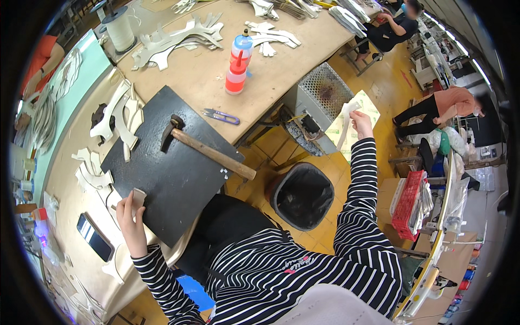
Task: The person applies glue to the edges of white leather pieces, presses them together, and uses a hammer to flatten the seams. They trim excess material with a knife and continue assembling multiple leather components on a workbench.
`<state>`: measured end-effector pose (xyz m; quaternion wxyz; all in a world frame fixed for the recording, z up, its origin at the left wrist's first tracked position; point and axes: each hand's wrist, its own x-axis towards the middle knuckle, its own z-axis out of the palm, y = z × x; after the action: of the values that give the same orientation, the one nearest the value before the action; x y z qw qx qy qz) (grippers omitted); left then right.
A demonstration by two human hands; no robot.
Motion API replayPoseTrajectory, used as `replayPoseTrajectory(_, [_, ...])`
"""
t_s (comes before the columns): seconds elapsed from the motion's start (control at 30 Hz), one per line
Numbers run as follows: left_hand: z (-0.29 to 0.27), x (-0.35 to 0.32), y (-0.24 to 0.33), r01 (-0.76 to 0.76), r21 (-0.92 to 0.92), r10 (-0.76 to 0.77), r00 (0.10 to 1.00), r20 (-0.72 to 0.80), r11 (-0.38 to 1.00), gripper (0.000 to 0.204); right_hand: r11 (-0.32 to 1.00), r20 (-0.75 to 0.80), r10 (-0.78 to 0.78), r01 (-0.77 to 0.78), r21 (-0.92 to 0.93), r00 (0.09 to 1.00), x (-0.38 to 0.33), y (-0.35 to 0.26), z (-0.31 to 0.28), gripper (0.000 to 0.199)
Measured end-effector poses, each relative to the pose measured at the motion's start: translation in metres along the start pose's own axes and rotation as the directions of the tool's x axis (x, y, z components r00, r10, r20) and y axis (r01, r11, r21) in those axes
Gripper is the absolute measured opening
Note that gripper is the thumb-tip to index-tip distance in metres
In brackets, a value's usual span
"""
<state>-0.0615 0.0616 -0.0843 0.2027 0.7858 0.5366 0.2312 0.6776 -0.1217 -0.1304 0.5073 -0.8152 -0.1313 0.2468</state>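
Note:
My left hand point(130, 219) pinches a small tan piece point(138, 196) at the near edge of a black work slab point(173, 179) on the wooden table point(206, 76). A wooden-handled hammer point(208, 150) lies across the slab. My right hand point(362, 123) is stretched far out to the right, off the table, holding a pale cut-out piece point(345, 123) above the yellow floor. White cut-out pieces point(116, 116) lie at the slab's far left edge. Both sleeves are black-and-white striped.
Small purple snips point(222, 116) and a red-and-blue squeeze bottle point(238, 64) sit beyond the slab. A black bin point(302, 195) stands on the floor beside a perforated metal box point(324, 92). A phone point(94, 236) lies at left. A thread spool point(119, 28) stands far back. Other people work around.

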Motion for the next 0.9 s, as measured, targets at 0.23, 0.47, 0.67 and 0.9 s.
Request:
replayPoseTrajectory(0.23, [-0.03, 0.0, 0.021, -0.015, -0.031, 0.009, 0.982, -0.187, 0.999, 0.044, 0.871, -0.273, -0.276, 0.119, -0.476, 0.922, -0.002, 0.011, 0.022, 0.047])
replayPoseTrajectory(0.47, [-0.052, 0.001, 0.095, -0.037, -0.634, -0.135, 0.966, -0.221, 0.773, 0.034, 0.852, -0.071, -0.369, 0.307, -0.425, 0.927, -0.105, -0.08, 0.064, 0.034])
replayPoseTrajectory(0.67, [-0.005, 0.031, 0.182, 0.107, -0.839, 0.156, 0.963, 0.222, 0.533, 0.042, 0.762, 0.8, -0.527, 0.576, 0.296, 0.287, -0.25, -0.157, 0.156, 0.036])
replayPoseTrajectory(0.9, [0.024, 0.045, 0.227, 0.177, -0.891, 0.282, 0.907, 0.313, 0.419, 0.055, 0.899, 0.867, -0.438, 0.097, 0.427, 0.237, -0.292, -0.167, 0.195, 0.029])
